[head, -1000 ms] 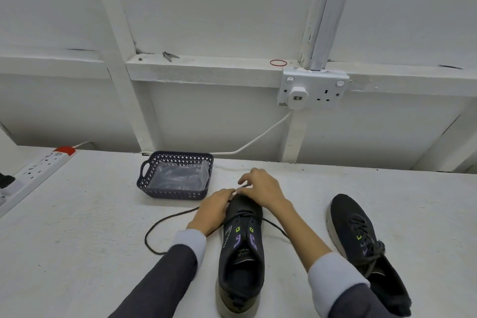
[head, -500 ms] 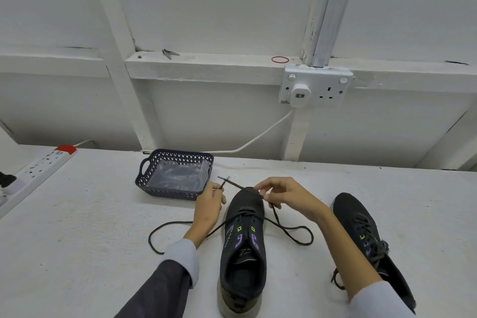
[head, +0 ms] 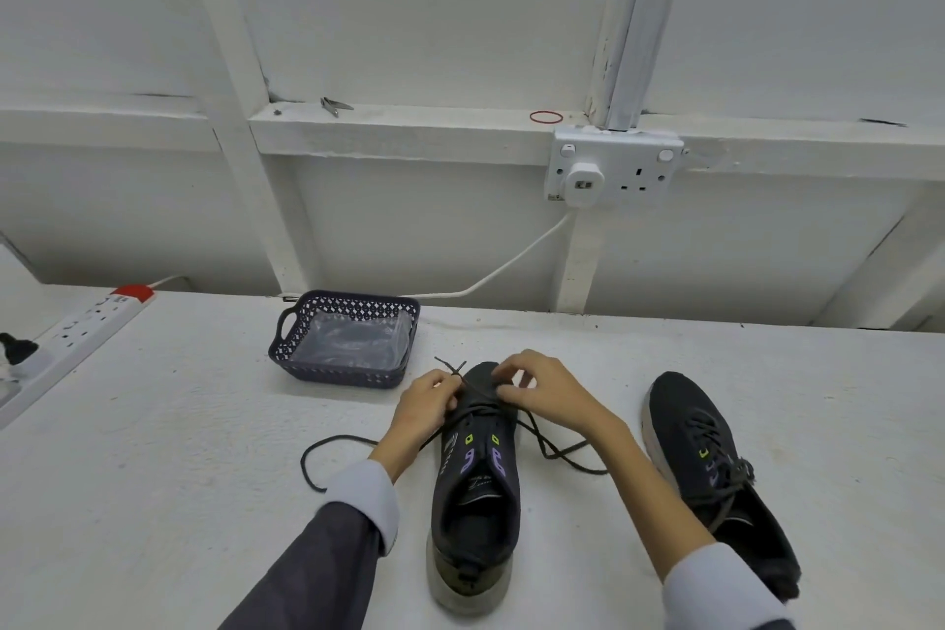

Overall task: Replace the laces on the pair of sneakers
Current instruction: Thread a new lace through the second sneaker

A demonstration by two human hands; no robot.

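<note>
Both grips were pinched on the dark lace (head: 542, 440): the left hand (head: 427, 404) held one end and the right hand (head: 542, 391) the other, crossed above the toe of the near sneaker (head: 475, 486) on the table (head: 179, 476). Even tension would probably seat the lace. The basket (head: 347, 340) stood just beyond; the other sneaker (head: 716, 466) lay well right, leaving open room.

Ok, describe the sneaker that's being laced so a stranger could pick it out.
On the white table, just in front of the dark basket, two black sneakers lie. It is the middle sneaker, between both hands, with purple eyelet loops and mostly unlaced; the other sneaker is fully laced.
</note>
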